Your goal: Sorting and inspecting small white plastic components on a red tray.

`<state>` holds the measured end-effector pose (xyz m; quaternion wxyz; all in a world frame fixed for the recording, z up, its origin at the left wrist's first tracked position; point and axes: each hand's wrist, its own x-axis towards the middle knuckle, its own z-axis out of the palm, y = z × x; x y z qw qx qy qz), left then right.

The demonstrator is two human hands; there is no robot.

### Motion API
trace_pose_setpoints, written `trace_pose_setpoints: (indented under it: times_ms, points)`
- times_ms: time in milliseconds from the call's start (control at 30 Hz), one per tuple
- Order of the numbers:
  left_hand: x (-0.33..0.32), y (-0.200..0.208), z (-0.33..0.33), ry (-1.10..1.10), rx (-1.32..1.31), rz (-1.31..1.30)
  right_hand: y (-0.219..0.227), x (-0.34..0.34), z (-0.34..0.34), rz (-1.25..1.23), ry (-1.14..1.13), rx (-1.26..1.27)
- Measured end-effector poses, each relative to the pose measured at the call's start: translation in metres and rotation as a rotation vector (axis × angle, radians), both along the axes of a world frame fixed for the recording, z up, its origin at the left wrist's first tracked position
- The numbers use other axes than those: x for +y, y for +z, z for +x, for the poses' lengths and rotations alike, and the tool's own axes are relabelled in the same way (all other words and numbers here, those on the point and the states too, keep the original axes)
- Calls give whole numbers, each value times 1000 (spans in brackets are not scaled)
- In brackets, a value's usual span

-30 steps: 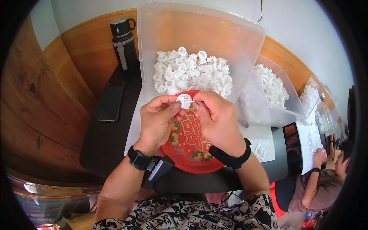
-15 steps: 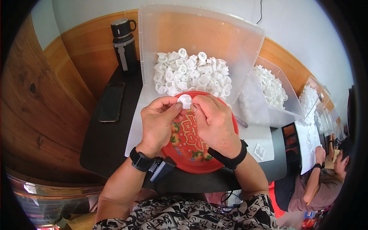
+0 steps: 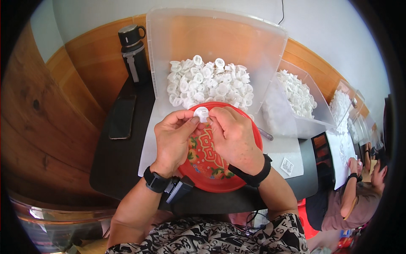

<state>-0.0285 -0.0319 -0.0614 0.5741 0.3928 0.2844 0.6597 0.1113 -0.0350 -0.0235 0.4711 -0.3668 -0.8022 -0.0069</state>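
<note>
Between thumb and forefinger, my left hand pinches a small round white plastic part with a clip-like piece on its face. My right hand is closed at the right edge of the same part, its fingertips pressed against it. Both hands are over a red round tray printed with fruit and lettering. Just beyond the tray lies a large heap of similar white plastic parts in a big clear plastic bin.
A black flask and a dark phone are at the left of the black table. Right of the tray lie a grey tool handle and a printed white label. More bins of white parts and a seated person are farther right.
The view has shifted slightly. My two hands keep the white part over the tray's far edge, with hardly any change in grip. At the right, the co-worker's hands have moved a little.
</note>
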Motion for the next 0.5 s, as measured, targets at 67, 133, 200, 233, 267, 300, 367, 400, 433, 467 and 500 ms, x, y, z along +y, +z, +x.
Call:
trace_pose_setpoints:
  times_ms: [67, 133, 200, 233, 267, 300, 367, 400, 433, 467, 500]
  points:
    - [1, -1, 0, -5, 7, 4, 0, 0, 0, 4, -3, -4]
    - [1, -1, 0, -9, 14, 8, -2, 1, 0, 23, -7, 6]
    - [0, -1, 1, 7, -34, 11, -2, 1, 0, 20, -10, 7]
    - [0, -2, 1, 6, -33, 12, -2, 1, 0, 14, -13, 5]
    - [1, -3, 1, 11, -26, 20, -2, 1, 1, 15, -14, 7]
    - [1, -3, 1, 16, -19, 27, -2, 1, 1, 12, -9, -2]
    - [0, -3, 1, 18, -18, 30, -2, 0, 0, 10, -3, -8]
    - [0, -3, 1, 21, -18, 33, -1, 0, 0, 6, -3, -7]
    - [0, -3, 1, 19, -17, 34, -1, -1, 0, 4, -6, -7]
    - [0, -3, 1, 16, -21, 31, -2, -1, 0, 4, -8, -7]
    - [0, -4, 2, 13, -25, 27, -2, 0, 0, 22, -6, -1]
